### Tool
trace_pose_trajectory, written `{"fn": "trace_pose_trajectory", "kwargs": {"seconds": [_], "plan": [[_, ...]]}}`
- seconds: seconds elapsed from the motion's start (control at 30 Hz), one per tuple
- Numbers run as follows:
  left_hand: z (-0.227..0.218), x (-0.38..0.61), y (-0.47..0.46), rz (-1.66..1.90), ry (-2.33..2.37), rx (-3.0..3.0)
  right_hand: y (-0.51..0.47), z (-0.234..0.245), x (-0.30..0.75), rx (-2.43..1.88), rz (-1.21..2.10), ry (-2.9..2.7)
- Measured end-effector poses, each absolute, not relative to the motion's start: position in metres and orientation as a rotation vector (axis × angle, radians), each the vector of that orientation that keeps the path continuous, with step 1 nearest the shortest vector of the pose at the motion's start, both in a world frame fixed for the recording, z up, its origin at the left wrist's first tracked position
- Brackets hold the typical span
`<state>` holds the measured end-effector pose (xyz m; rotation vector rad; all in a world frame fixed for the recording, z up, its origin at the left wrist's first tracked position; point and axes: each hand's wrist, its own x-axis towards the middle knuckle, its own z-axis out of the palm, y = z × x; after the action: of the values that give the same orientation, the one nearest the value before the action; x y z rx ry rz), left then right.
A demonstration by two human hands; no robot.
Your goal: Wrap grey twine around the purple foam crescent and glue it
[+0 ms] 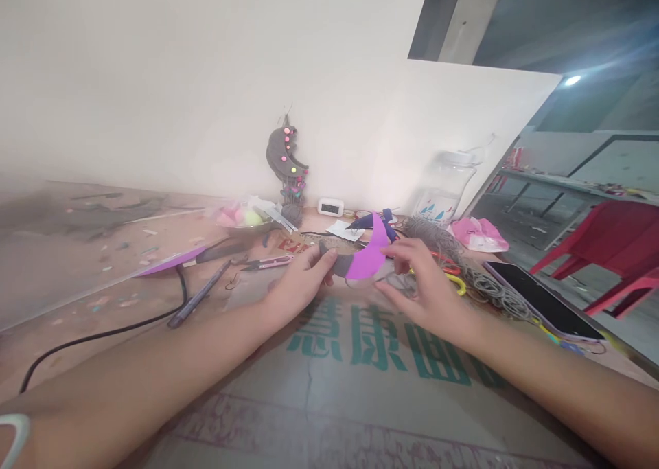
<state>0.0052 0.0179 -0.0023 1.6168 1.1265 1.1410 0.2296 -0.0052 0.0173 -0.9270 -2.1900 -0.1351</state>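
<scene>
A crescent moon shape [371,253] of purple card is held up over the table, its left part wrapped in grey yarn [342,261]. My left hand [309,273] is closed on the wrapped end, thumb in front. At the other side is my right hand [419,277], its thumb and fingers apart, with the fingertips at the purple edge. A thin loop of grey yarn seems to hang below the crescent near my right thumb; whether it touches the thumb I cannot tell.
A finished grey moon [282,154] with coloured pompoms hangs on the wall. Around lie a glue gun [378,220], snips [270,263], a pen [200,295], grey yarn [497,294], a phone [543,297] and yellow-handled scissors [456,281]. A clear jug [447,184] stands behind; printed cardboard [329,400] covers the front.
</scene>
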Motion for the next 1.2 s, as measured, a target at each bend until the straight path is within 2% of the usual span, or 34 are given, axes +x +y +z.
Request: {"fn": "trace_pose_trajectory", "kwargs": {"seconds": [0.17, 0.3, 0.7, 0.83, 0.97, 1.2], "plan": [[-0.01, 0.003, 0.023, 1.215, 1.11, 1.655, 0.006, 0.025, 0.234, -1.109, 0.388, -1.78], [-0.01, 0.003, 0.022, 1.162, 1.136, 1.708, 0.016, 0.023, 0.236, -1.224, 0.536, -1.754], [-0.003, 0.004, 0.018, 1.098, 1.109, 1.711, 0.007, 0.029, 0.225, -1.186, 0.879, -1.8], [-0.012, 0.003, 0.024, 1.085, 1.099, 1.62, 0.023, 0.041, 0.244, -1.202, 0.677, -2.012], [-0.015, 0.003, 0.026, 1.044, 1.067, 1.612, 0.06, 0.038, 0.274, -1.475, 0.347, -1.931], [-0.009, 0.004, 0.022, 1.018, 1.064, 1.65, 0.123, 0.03, 0.28, -1.625, 0.25, -2.02]]}}
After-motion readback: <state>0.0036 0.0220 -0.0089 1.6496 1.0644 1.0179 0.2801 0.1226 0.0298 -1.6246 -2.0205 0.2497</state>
